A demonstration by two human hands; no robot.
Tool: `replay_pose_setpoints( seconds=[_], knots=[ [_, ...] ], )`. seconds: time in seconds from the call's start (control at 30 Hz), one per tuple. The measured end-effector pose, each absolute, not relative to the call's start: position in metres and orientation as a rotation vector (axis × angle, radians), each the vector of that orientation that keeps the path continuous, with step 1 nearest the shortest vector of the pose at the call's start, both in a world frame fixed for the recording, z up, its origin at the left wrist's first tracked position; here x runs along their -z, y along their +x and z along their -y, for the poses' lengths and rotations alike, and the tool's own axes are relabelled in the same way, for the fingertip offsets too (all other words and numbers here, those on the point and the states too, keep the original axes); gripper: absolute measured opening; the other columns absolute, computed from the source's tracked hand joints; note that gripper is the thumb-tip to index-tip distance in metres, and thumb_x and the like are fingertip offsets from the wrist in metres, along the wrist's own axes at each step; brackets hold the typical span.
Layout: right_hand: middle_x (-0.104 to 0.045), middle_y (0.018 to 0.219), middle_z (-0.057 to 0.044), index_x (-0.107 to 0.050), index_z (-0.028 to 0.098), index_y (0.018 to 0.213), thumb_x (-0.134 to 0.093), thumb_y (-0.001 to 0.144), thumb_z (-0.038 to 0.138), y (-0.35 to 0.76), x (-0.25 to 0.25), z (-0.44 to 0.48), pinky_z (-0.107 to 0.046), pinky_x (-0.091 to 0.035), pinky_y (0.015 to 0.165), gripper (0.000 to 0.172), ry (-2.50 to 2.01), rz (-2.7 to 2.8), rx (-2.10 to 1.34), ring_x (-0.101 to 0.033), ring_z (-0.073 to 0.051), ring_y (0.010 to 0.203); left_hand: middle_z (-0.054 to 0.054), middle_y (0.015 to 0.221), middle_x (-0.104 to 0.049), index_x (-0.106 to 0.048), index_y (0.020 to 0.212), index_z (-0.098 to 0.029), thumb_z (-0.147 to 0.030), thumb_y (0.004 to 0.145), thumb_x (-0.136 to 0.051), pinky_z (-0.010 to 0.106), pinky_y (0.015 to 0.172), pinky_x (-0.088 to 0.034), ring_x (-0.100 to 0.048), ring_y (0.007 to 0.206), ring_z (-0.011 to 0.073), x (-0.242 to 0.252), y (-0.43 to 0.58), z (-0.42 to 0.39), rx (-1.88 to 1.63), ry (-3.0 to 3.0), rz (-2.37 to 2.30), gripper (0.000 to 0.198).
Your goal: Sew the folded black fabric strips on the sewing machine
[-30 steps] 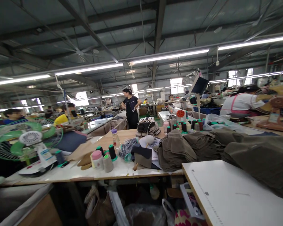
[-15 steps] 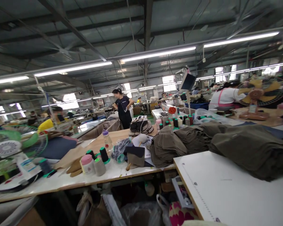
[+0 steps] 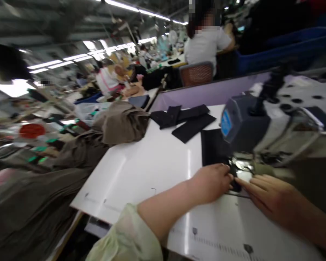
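Observation:
A black fabric piece [image 3: 213, 146] lies on the white table beside the head of a sewing machine [image 3: 246, 123], its near end at the shiny metal plate. My left hand [image 3: 213, 183] is closed on that near end, fingers curled together at the cloth's edge. From the right, my right hand [image 3: 274, 195] reaches in with fingers stretched out, the index fingertip at the cloth by the metal plate. Blur hides whether this fingertip presses on it. Farther back on the table lie several loose black strips [image 3: 192, 125], apart from both hands.
Brown fabric stacks [image 3: 125, 123] line the left side of the white table [image 3: 141, 177]. A purple partition [image 3: 206, 90] runs along the back. Beyond it a person in white [image 3: 202, 47] sits by a blue bin [image 3: 282, 47]. A phone-like dark device [image 3: 322, 116] rests by the machine.
My view has swung right and down, from the wide workshop to the sewing machine. Both my hands, not visible before, are now in view at the black fabric.

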State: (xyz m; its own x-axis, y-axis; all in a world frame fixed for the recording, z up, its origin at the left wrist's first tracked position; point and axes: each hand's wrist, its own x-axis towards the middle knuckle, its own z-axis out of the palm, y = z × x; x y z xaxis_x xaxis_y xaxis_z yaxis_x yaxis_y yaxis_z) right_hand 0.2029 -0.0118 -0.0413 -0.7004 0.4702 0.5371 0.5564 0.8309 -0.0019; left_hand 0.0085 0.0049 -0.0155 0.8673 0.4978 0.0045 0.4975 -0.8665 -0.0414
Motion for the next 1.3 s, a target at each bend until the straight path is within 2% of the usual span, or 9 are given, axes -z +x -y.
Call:
replay_pose_setpoints(
  seconds=[0.13, 0.3, 1.0, 1.3],
  knots=[
    [-0.058, 0.067, -0.004, -0.060, 0.012, 0.095, -0.034, 0.091, 0.013, 0.2083, 0.0428, 0.0136, -0.030, -0.040, 0.059, 0.026, -0.858, 2.627, 0.174, -0.053, -0.015, 0.060, 0.013, 0.109, -0.059, -0.060, 0.100, -0.008, -0.028, 0.089, -0.049, 0.030, 0.090, -0.048, -0.057, 0.103, 0.0212, 0.0184, 0.0020, -0.0089, 0.153, -3.042, 0.951, 0.025],
    [-0.058, 0.067, -0.004, -0.061, 0.010, 0.094, -0.035, 0.091, 0.014, 0.2049, 0.0387, 0.0108, -0.030, -0.036, 0.059, 0.027, -0.849, 2.606, 0.180, -0.051, -0.016, 0.060, 0.012, 0.108, -0.060, -0.060, 0.098, -0.008, -0.026, 0.090, -0.049, 0.031, 0.088, -0.050, -0.058, 0.101, 0.0211, 0.0169, 0.0015, -0.0057, 0.231, -3.044, 0.961, 0.023],
    [-0.061, 0.070, -0.005, -0.062, 0.010, 0.092, -0.038, 0.090, 0.014, 0.2052, 0.0407, 0.0086, -0.029, -0.038, 0.060, 0.025, -0.886, 2.592, 0.133, -0.053, -0.015, 0.062, 0.014, 0.113, -0.057, -0.059, 0.104, -0.007, -0.026, 0.090, -0.048, 0.032, 0.091, -0.049, -0.055, 0.108, 0.0234, 0.0188, 0.0023, -0.0085, 0.237, -3.084, 1.019, 0.026],
    [-0.058, 0.067, -0.003, -0.062, 0.010, 0.094, -0.040, 0.089, 0.014, 0.2063, 0.0429, 0.0103, -0.029, -0.038, 0.062, 0.023, -0.923, 2.598, 0.126, -0.052, -0.016, 0.062, 0.013, 0.114, -0.057, -0.060, 0.101, -0.008, -0.026, 0.090, -0.047, 0.033, 0.092, -0.048, -0.054, 0.109, 0.0235, 0.0200, 0.0016, -0.0094, 0.256, -3.066, 1.014, 0.025]
  ],
)
